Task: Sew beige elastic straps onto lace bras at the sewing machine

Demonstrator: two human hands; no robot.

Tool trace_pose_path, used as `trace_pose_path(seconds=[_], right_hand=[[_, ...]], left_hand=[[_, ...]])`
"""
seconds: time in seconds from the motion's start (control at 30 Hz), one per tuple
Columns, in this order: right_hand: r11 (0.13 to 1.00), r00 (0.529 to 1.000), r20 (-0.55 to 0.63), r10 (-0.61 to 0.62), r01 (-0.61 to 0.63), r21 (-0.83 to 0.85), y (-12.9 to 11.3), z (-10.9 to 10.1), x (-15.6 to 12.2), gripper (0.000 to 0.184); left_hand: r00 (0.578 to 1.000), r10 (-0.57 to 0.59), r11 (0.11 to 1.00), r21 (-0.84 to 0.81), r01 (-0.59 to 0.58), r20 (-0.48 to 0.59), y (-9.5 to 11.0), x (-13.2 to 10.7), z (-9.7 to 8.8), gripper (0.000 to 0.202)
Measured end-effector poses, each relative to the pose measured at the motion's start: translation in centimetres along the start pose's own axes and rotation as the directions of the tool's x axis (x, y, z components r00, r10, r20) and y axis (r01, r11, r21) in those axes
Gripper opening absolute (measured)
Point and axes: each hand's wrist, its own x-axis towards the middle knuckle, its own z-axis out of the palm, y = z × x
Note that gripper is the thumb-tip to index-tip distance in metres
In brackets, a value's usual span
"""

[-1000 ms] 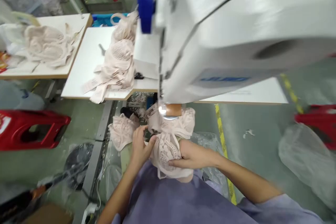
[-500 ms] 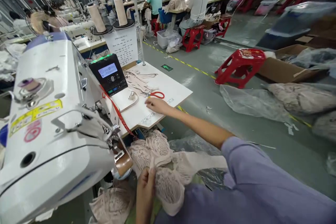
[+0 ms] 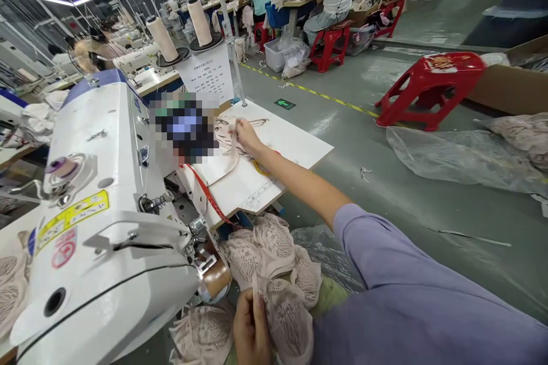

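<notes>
A: Left hand (image 3: 252, 324)?
B: Thumb and fingers pinching beige lace bra (image 3: 290, 319), beside glossy white sewing machine (image 3: 141, 288).
A: Right hand (image 3: 248, 136)?
B: Gripping narrow beige fabric strip (image 3: 234, 149), over flat white tabletop (image 3: 299, 145).

Beige straps (image 3: 221, 133) on white tabletop (image 3: 302, 140)

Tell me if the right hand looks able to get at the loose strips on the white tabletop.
Probably yes: the right hand is over the white tabletop, close beside the loose strips, with nothing visible between, though it pinches a pale strap.
</notes>
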Motion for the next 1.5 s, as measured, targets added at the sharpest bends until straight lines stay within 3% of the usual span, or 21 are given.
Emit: trace_pose_path(seconds=[0.1, 0.2, 0.33, 0.4, 0.43, 0.47, 0.53, 0.63, 0.73, 0.87, 0.93, 1.03, 1.07, 1.1, 1.13, 1.2, 1.27, 1.3, 1.33, 1.4, 1.5], right_hand=[[0.948, 0.999, -0.003, 0.038, -0.035, 0.316, -1.6, -2.8, -2.5, 0.022], [0.837, 0.976, 0.192, 0.103, -0.190, 0.513, -1.7, -5.8, -8.4, 0.033], [0.743, 0.815, 0.553, 0.174, -0.477, 0.470, -0.6, -6.8, -20.0, 0.030], [0.679, 0.722, 0.669, 0.175, -0.581, 0.449, -0.6, -5.6, -25.6, 0.032], [0.573, 0.660, 0.737, 0.147, -0.664, 0.481, -0.9, -4.8, -28.0, 0.031], [0.502, 0.639, 0.760, 0.122, -0.700, 0.508, -1.2, -4.0, -30.0, 0.031], [0.396, 0.648, 0.754, 0.109, -0.724, 0.565, -2.1, -2.5, -32.3, 0.031], [0.337, 0.718, 0.670, 0.190, -0.688, 0.642, -2.9, -1.6, -32.0, 0.028], [0.329, 0.773, 0.570, 0.280, -0.635, 0.699, -2.6, -1.8, -28.7, 0.021], [0.467, 0.852, 0.454, 0.260, -0.523, 0.713, -0.9, -2.5, -25.6, 0.013], [0.583, 0.796, 0.554, 0.244, -0.577, 0.572, 0.4, -2.7, -26.5, 0.022], [0.716, 0.535, 0.785, 0.312, -0.676, 0.175, 2.2, -3.0, -29.7, 0.039], [0.739, 0.472, 0.813, 0.341, -0.669, 0.078, 2.5, -3.1, -30.6, 0.041], [0.758, 0.455, 0.815, 0.358, -0.652, 0.030, 2.7, -3.2, -31.2, 0.041], [0.775, 0.483, 0.797, 0.363, -0.631, 0.029, 2.7, -3.2, -31.5, 0.041], [0.803, 0.614, 0.711, 0.344, -0.585, 0.117, 2.4, -2.9, -30.9, 0.039], [0.829, 0.751, 0.594, 0.289, -0.507, 0.237, 1.8, -2.3, -29.3, 0.038], [0.844, 0.791, 0.554, 0.260, -0.465, 0.268, 1.6, -2.0, -28.4, 0.037], [0.862, 0.803, 0.548, 0.235, -0.433, 0.264, 1.4, -1.7, -27.6, 0.036], [0.909, 0.763, 0.616, 0.194, -0.376, 0.179, 1.2, -1.1, -26.6, 0.033], [0.953, 0.661, 0.726, 0.186, -0.302, 0.030, 1.2, -0.2, -26.1, 0.030]], left_hand=[[0.993, 0.084, 0.996, 0.013, -0.083, -0.087, 0.1, -0.4, 0.1, 0.045], [0.974, 0.188, 0.978, 0.114, -0.174, -0.128, 0.1, -0.5, -1.1, 0.040], [0.957, 0.278, 0.945, 0.201, -0.258, -0.079, 0.4, 0.0, -3.4, 0.033], [0.952, 0.307, 0.933, 0.197, -0.302, 0.005, 1.0, 0.2, -3.9, 0.037], [0.938, 0.337, 0.920, 0.182, -0.347, 0.083, 1.4, 0.3, -3.9, 0.044], [0.911, 0.367, 0.904, 0.161, -0.397, 0.187, 2.0, 0.3, -3.6, 0.053], [0.842, 0.365, 0.883, 0.138, -0.448, 0.397, 3.3, 0.1, -2.8, 0.060], [0.793, 0.188, 0.919, 0.180, -0.350, 0.579, 5.1, -0.3, -1.7, 0.036], [0.772, 0.099, 0.965, 0.130, -0.230, 0.628, 6.2, -0.7, -2.2, 0.048], [0.824, 0.058, 0.995, 0.037, -0.095, 0.564, 6.7, -1.1, -3.4, 0.051], [0.851, 0.068, 0.998, -0.048, -0.050, 0.521, 7.0, -1.0, -3.3, 0.050], [0.888, 0.124, 0.991, -0.096, -0.090, 0.443, 8.0, -0.7, -2.5, 0.048], [0.893, 0.142, 0.990, -0.074, -0.122, 0.428, 8.3, -0.6, -2.2, 0.047], [0.893, 0.162, 0.986, -0.045, -0.158, 0.419, 8.6, -0.5, -2.0, 0.045], [0.891, 0.187, 0.979, -0.008, -0.201, 0.414, 8.7, -0.3, -1.9, 0.042], [0.877, 0.287, 0.934, 0.092, -0.345, 0.384, 8.6, 0.1, -2.2, 0.037], [0.846, 0.441, 0.809, 0.275, -0.519, 0.300, 8.0, 0.7, -3.1, 0.034], [0.821, 0.516, 0.719, 0.396, -0.571, 0.245, 7.4, 0.9, -3.7, 0.034], [0.791, 0.583, 0.625, 0.520, -0.582, 0.185, 6.8, 1.2, -4.4, 0.035], [0.755, 0.650, 0.495, 0.706, -0.506, 0.085, 5.7, 1.6, -5.5, 0.035], [0.785, 0.620, 0.457, 0.811, -0.365, 0.004, 4.9, 1.6, -6.4, 0.034]])
